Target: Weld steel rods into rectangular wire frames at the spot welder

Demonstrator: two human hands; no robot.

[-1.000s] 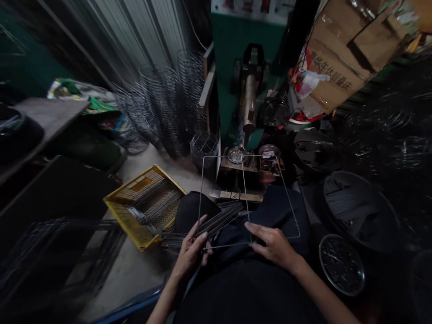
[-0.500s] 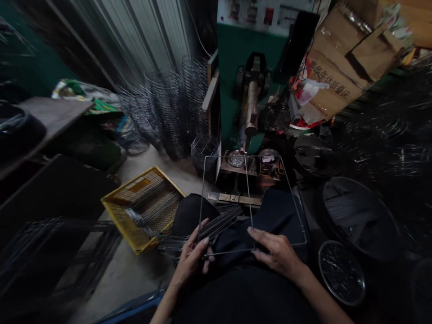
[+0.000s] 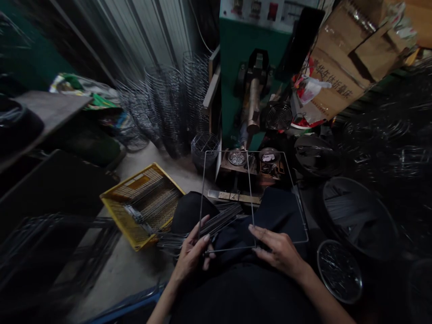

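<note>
holding a thin wire frame (image 3: 250,193) level over the lap, the person has it by its near edge: the left hand (image 3: 192,256) is closed, its fingertips pinching the near left corner, while the right hand (image 3: 280,254) lies with its fingers stretched along the near edge, index tip at the foot of the frame's middle wire; whether that hand clamps the wire or only rests on it, i cannot tell. the frame is a bare metal rectangle with rounded corners and one straight cross wire splitting it in two, its far edge reaching over the foot of a green machine (image 3: 236,67). under the frame lie dark trousers (image 3: 276,211) and a bundle of straight grey rods (image 3: 219,218), which runs across the left knee just beside the left hand. to the left, on the concrete floor (image 3: 135,270), sits a yellow plastic crate (image 3: 121,225) with a perforated bottom and more rods in it. behind it lean rows of stacked wire baskets (image 3: 168,103), and a small round wire basket (image 3: 204,146) stands near the machine. to the right are a black tub (image 3: 367,252) holding rods, a shiny round bowl (image 3: 319,265) of small bits, a small fan (image 3: 278,117) and a torn cardboard box (image 3: 340,58) above.
</note>
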